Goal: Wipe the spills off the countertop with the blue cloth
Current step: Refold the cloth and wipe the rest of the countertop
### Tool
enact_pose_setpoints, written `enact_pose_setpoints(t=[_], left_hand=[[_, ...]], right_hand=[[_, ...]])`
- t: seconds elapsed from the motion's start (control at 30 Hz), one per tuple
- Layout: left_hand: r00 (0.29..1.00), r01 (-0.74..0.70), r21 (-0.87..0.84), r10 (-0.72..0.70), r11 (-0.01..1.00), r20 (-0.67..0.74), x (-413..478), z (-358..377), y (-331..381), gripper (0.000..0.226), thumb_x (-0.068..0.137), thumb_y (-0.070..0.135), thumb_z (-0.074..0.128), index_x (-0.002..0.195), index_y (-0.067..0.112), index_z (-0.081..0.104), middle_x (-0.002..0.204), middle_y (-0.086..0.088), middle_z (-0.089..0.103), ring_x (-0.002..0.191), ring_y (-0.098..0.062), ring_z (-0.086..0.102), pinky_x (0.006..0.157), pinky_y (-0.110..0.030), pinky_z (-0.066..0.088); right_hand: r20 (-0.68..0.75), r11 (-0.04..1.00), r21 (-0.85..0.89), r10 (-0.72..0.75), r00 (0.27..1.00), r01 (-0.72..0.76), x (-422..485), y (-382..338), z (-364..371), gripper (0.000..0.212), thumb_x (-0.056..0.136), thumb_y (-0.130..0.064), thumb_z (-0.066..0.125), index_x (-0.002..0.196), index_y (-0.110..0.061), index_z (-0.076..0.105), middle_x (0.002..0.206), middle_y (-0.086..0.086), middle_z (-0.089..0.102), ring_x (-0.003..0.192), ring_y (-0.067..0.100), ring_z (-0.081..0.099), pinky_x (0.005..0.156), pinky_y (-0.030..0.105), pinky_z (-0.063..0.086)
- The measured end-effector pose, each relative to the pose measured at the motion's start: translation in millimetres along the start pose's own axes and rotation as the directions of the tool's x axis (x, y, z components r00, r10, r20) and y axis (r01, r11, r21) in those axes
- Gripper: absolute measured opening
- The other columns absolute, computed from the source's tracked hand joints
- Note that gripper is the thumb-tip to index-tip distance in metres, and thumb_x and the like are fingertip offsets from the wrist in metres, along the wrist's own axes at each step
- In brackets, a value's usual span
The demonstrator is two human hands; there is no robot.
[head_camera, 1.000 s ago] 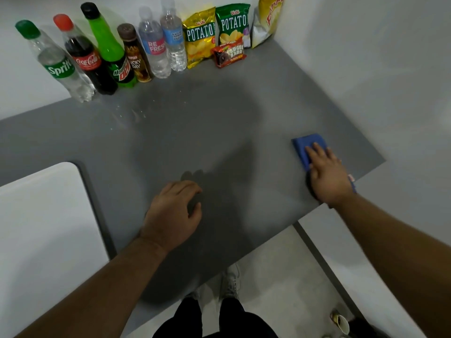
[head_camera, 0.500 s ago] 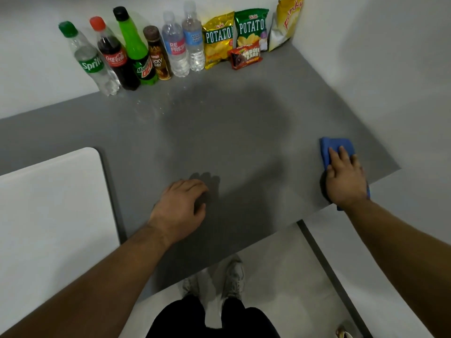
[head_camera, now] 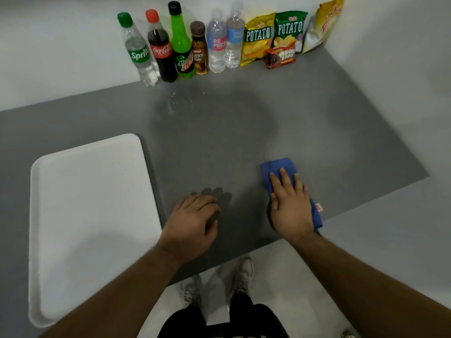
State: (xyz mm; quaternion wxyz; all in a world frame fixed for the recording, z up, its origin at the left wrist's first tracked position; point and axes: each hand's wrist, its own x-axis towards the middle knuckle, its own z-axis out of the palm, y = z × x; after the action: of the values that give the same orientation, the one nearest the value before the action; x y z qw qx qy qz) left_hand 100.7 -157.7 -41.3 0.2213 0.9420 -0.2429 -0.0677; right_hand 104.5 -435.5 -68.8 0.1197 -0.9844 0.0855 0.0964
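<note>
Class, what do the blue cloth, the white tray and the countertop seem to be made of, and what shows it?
Blue cloth: soft fabric, matte; it folds and carries a tag. White tray: probably moulded plastic, smooth; rounded raised rim. Countertop: grey, smooth, faintly glossy, perhaps laminate.

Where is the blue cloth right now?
In the head view the blue cloth lies on the grey countertop near its front edge, right of centre, pressed under the right hand; the left hand is beside it.
</note>
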Motion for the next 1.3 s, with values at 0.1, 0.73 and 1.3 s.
enact_pose_setpoints(t=[0.1, 0.73, 1.3], left_hand=[[0.999, -0.026, 0.0, 0.026, 1.0, -0.034, -19.6, -9.7, -12.7, 0.029, 0.09, 0.027, 0.067, 0.118, 0.018, 0.072, 0.129, -0.001, 0.069, 0.119, -0.023, 0.064, 0.114, -0.044, 0.045], [0.996, -0.035, -0.15, 0.024, 0.988, -0.081, -56.9, -45.0, -76.9, 0.025, 0.088, 0.015, 0.067, 0.112, 0.014, 0.073, 0.12, -0.003, 0.071, 0.112, -0.023, 0.064, 0.104, -0.035, 0.051], [0.869, 0.356, -0.004, -0.33, 0.934, 0.368, 27.5, -52.9, -16.7, 0.013, 0.088, 0.015, 0.058, 0.08, 0.02, 0.049, 0.095, -0.007, 0.061, 0.091, -0.028, 0.063, 0.076, -0.037, 0.052]], right_hand=[[0.02, 0.999, 0.014, -0.041, 0.999, 0.041, -11.5, -49.6, 15.5, 0.056, 0.108, -0.039, 0.029, 0.163, -0.034, 0.017, 0.173, -0.003, 0.004, 0.158, 0.029, 0.0, 0.127, 0.048, 0.002], [0.118, 0.97, 0.155, -0.208, 0.971, 0.189, -88.2, -177.9, 45.8, 0.059, 0.109, -0.029, 0.035, 0.163, -0.034, 0.012, 0.171, -0.011, -0.003, 0.158, 0.02, -0.011, 0.126, 0.042, -0.009], [0.262, 0.976, 0.161, 0.102, 0.96, -0.148, -97.9, -119.8, 3.1, 0.025, 0.083, -0.04, 0.067, 0.102, -0.03, 0.054, 0.089, -0.01, 0.06, 0.077, 0.012, 0.059, 0.065, 0.033, 0.055]])
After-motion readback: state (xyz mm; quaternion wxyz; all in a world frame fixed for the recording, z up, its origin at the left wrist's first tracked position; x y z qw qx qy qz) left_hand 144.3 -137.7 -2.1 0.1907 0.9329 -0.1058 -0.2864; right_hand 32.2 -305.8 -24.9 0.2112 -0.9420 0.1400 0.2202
